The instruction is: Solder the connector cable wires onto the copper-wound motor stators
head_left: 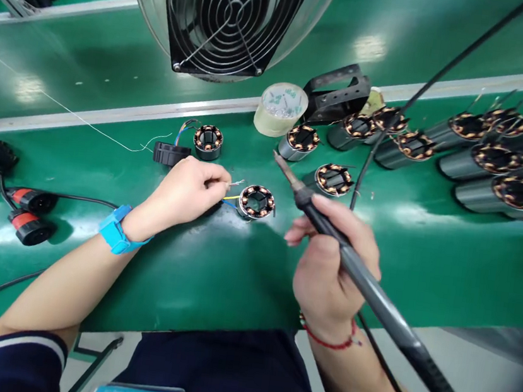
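My left hand (190,190), with a blue band on its wrist, pinches the end of a thin wire (236,183) between thumb and finger. Just right of those fingers stands a motor stator (266,208) with copper windings, and yellow and blue wires (231,199) run from its side towards my hand. My right hand (336,265) is wrapped around a soldering iron (365,285). The iron's tip points up and left, above the bench and apart from the stator. Behind my left hand, a round black part (171,154) with coloured wires sits beside another stator (208,143).
A caged fan (233,17) hangs over the back. Behind the iron are a tape roll (279,110) and a black metal holder (338,94). Several stators (494,164) crowd the right. Black cable connectors (31,225) lie left, and a black cord (416,97) crosses the right side.
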A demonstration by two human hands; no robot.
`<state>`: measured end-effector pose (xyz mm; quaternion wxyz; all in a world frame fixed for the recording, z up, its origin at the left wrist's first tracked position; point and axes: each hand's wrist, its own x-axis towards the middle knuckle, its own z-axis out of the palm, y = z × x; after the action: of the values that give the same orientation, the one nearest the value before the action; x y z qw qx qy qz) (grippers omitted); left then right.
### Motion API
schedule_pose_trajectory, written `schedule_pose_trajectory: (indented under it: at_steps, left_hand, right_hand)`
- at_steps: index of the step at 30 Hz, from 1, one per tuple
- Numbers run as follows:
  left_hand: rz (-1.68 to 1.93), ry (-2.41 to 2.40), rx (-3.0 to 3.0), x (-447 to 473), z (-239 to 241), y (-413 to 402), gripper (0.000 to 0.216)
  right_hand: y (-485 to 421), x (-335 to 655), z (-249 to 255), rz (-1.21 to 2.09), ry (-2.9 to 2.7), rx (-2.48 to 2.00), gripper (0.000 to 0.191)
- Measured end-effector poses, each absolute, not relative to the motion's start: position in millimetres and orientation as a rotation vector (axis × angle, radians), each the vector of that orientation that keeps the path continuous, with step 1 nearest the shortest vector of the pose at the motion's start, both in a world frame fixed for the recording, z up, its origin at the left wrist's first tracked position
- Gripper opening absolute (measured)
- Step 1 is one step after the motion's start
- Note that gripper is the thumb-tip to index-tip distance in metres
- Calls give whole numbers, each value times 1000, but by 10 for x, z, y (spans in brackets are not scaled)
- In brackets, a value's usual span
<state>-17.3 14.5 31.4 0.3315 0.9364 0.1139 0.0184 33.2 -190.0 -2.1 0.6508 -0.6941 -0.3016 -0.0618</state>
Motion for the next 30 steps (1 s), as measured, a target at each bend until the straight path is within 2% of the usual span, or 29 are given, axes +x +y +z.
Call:
schedule_pose_trajectory:
  at_steps: [7,30]
  left_hand:
    - [200,171,2716,-136,273,132,24]
    - [287,137,2777,-139,264,117,22]
  right_hand:
    - [-1888,315,-208,-317,-894,-1459,23]
    - [-1860,303,-197,-226,-889,-1507,22]
